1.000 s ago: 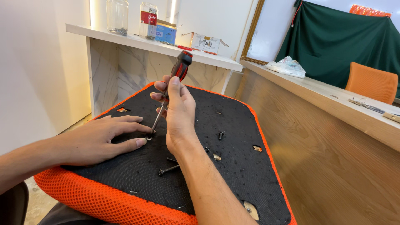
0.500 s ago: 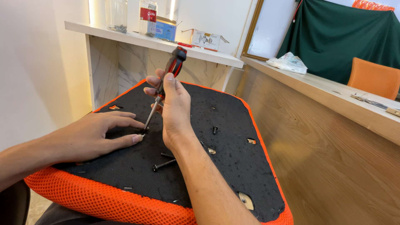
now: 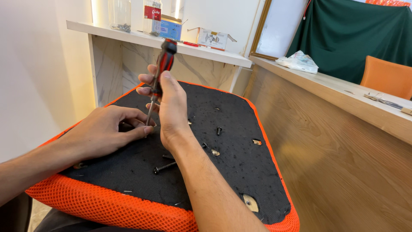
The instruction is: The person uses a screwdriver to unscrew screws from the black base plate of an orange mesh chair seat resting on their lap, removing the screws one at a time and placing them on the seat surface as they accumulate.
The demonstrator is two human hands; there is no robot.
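We look down at an upturned seat cushion with a black fabric underside and orange mesh edge (image 3: 107, 206), set before a white marble-fronted shelf and a wooden counter. Our right hand (image 3: 171, 107) is closed around a red-and-black-handled screwdriver (image 3: 159, 73), its long axis nearly upright, handle tilted away from us, tip down on the black fabric. Our left hand (image 3: 105, 131) lies just left of the tip, fingers narrowed round the spot where it meets the seat. A loose black bolt (image 3: 164, 167) lies nearer us, beside the right wrist.
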